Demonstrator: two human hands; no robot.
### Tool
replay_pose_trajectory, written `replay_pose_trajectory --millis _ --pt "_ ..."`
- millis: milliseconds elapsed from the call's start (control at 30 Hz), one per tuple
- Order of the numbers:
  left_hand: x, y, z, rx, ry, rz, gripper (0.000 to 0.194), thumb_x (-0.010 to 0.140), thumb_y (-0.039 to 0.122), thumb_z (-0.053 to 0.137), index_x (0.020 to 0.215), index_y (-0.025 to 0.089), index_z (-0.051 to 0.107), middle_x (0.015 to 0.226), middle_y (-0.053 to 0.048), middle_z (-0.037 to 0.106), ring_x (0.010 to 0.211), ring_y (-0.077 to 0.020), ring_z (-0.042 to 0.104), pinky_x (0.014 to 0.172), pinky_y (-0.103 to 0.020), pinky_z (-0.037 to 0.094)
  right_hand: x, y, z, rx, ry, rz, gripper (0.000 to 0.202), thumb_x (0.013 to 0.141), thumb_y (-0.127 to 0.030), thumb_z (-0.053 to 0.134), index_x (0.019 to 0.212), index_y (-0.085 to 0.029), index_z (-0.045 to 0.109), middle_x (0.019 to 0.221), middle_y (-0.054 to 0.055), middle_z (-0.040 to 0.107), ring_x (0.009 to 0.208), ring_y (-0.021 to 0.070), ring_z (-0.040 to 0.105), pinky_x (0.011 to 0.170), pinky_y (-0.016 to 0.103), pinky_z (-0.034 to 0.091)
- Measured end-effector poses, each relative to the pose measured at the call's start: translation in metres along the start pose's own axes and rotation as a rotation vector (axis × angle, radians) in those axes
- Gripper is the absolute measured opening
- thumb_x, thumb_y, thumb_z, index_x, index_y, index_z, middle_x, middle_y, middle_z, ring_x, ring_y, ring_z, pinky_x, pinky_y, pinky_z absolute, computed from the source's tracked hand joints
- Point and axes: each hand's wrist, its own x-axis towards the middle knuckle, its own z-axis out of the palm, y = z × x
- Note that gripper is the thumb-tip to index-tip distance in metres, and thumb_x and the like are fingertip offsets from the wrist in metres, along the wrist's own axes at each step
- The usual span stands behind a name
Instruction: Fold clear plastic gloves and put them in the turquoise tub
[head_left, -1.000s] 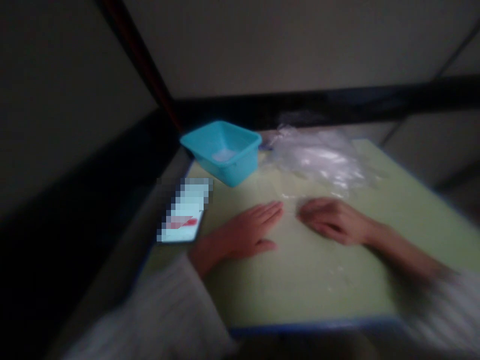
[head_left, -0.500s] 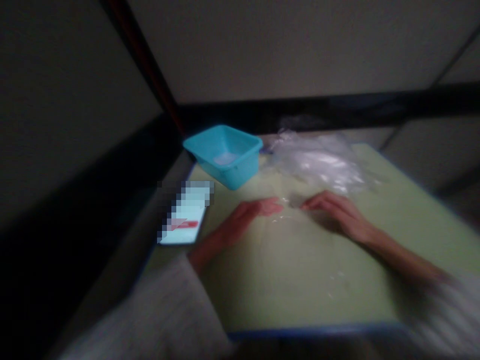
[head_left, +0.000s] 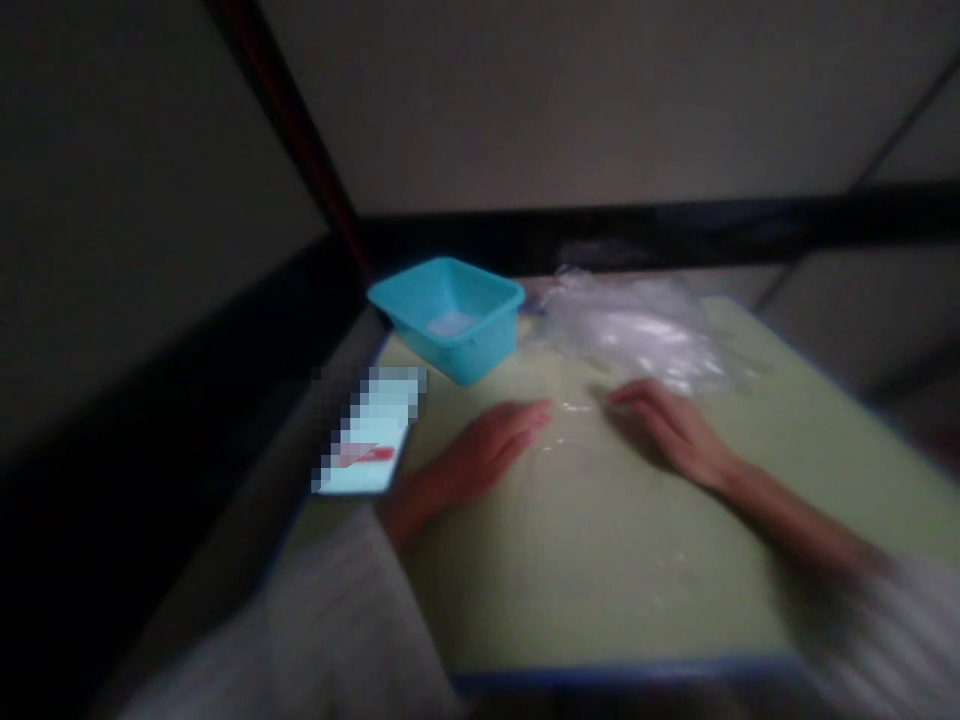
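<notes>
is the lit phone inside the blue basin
No, the phone lies on the table, outside the basin and nearer the camera.

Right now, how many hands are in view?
2. The left hand is right of the lit screen, nearer the camera than the blue basin; the right hand is just this side of the clear plastic heap.

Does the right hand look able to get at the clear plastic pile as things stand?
Probably yes: the pile lies just beyond the right hand, with nothing seen standing between them, though blur hides whether its fingers hold anything.
</notes>
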Motion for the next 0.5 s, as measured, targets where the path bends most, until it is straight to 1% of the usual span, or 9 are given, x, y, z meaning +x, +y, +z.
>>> replay_pose_trajectory --millis 100,200,267,367,433,500 --pt "0.0 0.001 -0.001 0.081 -0.013 0.021 0.037 0.095 0.026 0.03 0.125 0.017 0.05 0.131 -0.009 0.055 0.122 -0.0203 0.049 0.107 -0.041 0.036 0.0 0.0 0.0 -0.002 -0.001 -0.014 0.026 0.096 -0.028 0.034 0.106 -0.018 0.056 0.101 0.009 0.066 0.092 0.0226 0.063 0.079 0.039 0.051" --pt "-0.001 0.001 -0.002 0.139 -0.038 0.035 0.038 0.095 0.026 0.032 0.128 0.016 0.048 0.132 -0.01 0.054 0.123 -0.0215 0.049 0.106 -0.042 0.038 0.001 -0.001 0.0 -0.002 0.0 -0.023 0.025 0.096 -0.027 0.034 0.105 -0.019 0.056 0.097 0.008 0.066 0.088 0.0208 0.063 0.077 0.036 0.051" --pt "-0.001 0.001 -0.002 0.143 -0.033 0.035 0.039 0.094 0.026 0.033 0.128 0.015 0.048 0.132 -0.011 0.055 0.122 -0.0219 0.051 0.104 -0.042 0.04 0.001 -0.002 -0.001 -0.003 -0.007 -0.026 0.025 0.096 -0.027 0.034 0.103 -0.019 0.056 0.094 0.007 0.065 0.085 0.0196 0.062 0.076 0.034 0.051" --pt "-0.001 0.002 -0.003 0.073 0.028 0.037 0.038 0.094 0.028 0.035 0.125 0.015 0.051 0.128 -0.011 0.058 0.12 -0.0218 0.053 0.103 -0.041 0.042 0.0 -0.005 -0.002 0.018 -0.038 -0.044 0.025 0.097 -0.028 0.034 0.101 -0.018 0.057 0.094 0.007 0.066 0.084 0.0187 0.062 0.074 0.032 0.051" --pt "-0.001 0.004 -0.003 -0.016 0.066 0.029 0.036 0.094 0.03 0.036 0.12 0.015 0.056 0.124 -0.01 0.061 0.117 -0.0213 0.055 0.102 -0.039 0.042 -0.001 -0.007 -0.003 0.053 -0.092 -0.07 0.024 0.097 -0.027 0.036 0.101 -0.019 0.058 0.095 0.006 0.067 0.085 0.018 0.063 0.074 0.031 0.051" --pt "0.0 0.006 -0.004 -0.102 0.072 0.02 0.035 0.094 0.034 0.036 0.111 0.017 0.061 0.12 -0.009 0.063 0.115 -0.0209 0.057 0.102 -0.037 0.043 -0.002 -0.01 -0.003 0.087 -0.17 -0.116 0.022 0.096 -0.026 0.037 0.102 -0.02 0.058 0.096 0.006 0.067 0.086 0.0172 0.064 0.074 0.03 0.052"
